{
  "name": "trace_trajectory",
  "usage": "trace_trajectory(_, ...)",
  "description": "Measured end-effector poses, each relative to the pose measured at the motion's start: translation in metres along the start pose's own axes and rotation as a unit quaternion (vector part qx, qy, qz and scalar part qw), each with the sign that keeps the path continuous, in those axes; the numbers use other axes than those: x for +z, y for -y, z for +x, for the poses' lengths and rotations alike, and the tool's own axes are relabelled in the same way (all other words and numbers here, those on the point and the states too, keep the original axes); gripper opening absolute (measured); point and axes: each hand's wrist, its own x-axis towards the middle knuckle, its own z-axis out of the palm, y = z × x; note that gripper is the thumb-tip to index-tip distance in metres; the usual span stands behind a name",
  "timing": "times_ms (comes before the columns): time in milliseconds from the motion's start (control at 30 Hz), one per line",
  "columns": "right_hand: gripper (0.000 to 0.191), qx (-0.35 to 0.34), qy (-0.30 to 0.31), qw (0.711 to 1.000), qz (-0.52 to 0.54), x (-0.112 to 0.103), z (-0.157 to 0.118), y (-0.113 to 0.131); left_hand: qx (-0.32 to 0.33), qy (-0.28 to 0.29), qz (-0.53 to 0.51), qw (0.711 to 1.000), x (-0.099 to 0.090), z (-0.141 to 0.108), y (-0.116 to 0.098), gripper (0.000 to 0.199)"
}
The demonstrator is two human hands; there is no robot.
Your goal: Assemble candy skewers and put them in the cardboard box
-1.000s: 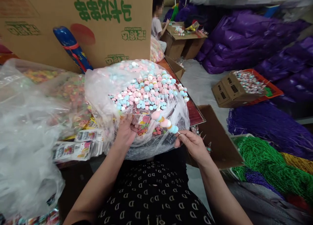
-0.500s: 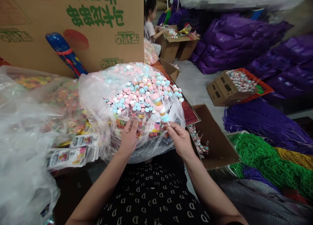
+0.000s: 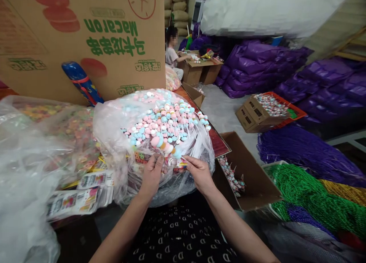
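Observation:
My right hand (image 3: 200, 173) pinches the white stick of a candy skewer (image 3: 167, 146), threaded with pink, blue, white and yellow-brown pieces. The skewer slants across toward the left, its far end above my left hand (image 3: 153, 173). That hand is closed, thumb against fingers, on what looks like a clear plastic wrapper (image 3: 171, 162); its edges blend into the plastic behind. Just beyond both hands a large clear bag (image 3: 110, 121) lies opened out, with loose pink, blue and white candies (image 3: 140, 131) on it. Several finished skewers (image 3: 183, 116) rest on the candies, sticks toward me.
A tall carton (image 3: 114, 72) and a blue case (image 3: 81, 83) stand behind. At left lie printed packets (image 3: 73, 202) and bags of ring-shaped candy (image 3: 68, 125). An open box (image 3: 251, 175) with skewers sits right, beside green bead strings (image 3: 328, 194). A person (image 3: 173, 57) sits farther back.
My right hand has moved slightly left and lower, tipping the candy skewer from steep to nearly level, toward my left hand. The camera view has tilted upward.

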Motion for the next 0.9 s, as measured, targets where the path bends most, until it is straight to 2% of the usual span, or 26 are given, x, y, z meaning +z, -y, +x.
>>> trace_trajectory(267, 0.039, -0.024, -0.022, 0.999, 0.025, 0.011, 0.002, 0.000, 0.061, 0.057, 0.140, 0.987, -0.007, -0.004, -0.005, 0.045)
trace_trajectory(533, 0.047, 0.046, -0.004, 0.997, 0.066, 0.002, 0.003, 0.002, 0.068, 0.044, 0.168, 0.982, -0.005, -0.007, -0.004, 0.040)
trace_trajectory(667, 0.046, 0.039, 0.015, 0.998, 0.047, -0.001, 0.004, -0.003, 0.035, 0.079, 0.125, 0.988, -0.003, -0.007, -0.008, 0.041)
trace_trajectory(800, 0.037, -0.004, -0.031, 0.999, 0.031, -0.004, 0.006, -0.007, -0.028, 0.149, 0.114, 0.982, -0.004, -0.005, -0.009, 0.047)
trace_trajectory(900, 0.032, -0.028, -0.049, 0.998, 0.018, -0.006, 0.006, -0.009, -0.041, 0.139, 0.099, 0.984, -0.005, -0.003, -0.004, 0.048)
